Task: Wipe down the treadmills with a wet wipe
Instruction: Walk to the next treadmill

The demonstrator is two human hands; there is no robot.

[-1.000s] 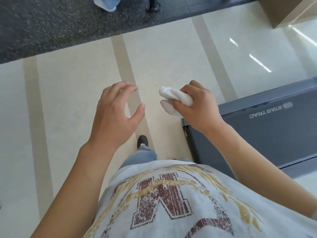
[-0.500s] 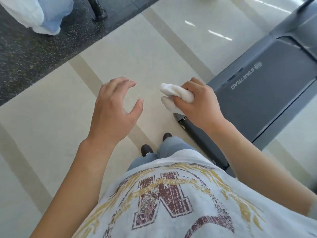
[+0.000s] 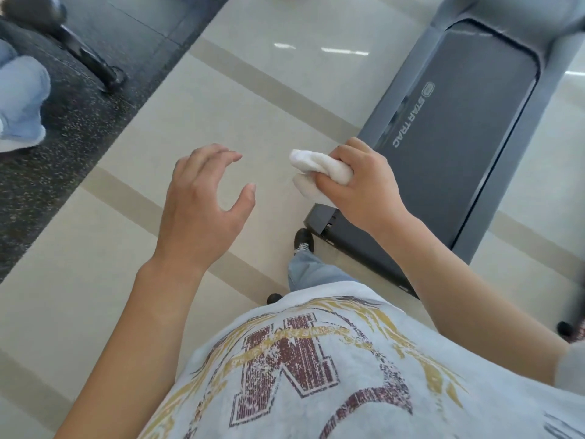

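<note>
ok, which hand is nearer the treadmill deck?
Right. The right hand, gripping the wipe, hangs by the rear corner of the treadmill, overlapping its edge in the head view. The left hand, holding nothing, is over bare floor further left.

"STAR TRAC" stands in grey letters on the treadmill (image 3: 456, 128) deck's side rail.

The pale tiled floor (image 3: 133, 248) lies open from 6 round to 12 o'clock of the hands. At 1 to 3 o'clock the treadmill (image 3: 459, 128) blocks the way, its rear corner just beside a black shoe (image 3: 303, 240). At 10 o'clock, a black equipment leg (image 3: 91, 63) crosses the speckled dark mat (image 3: 47, 185).
</note>
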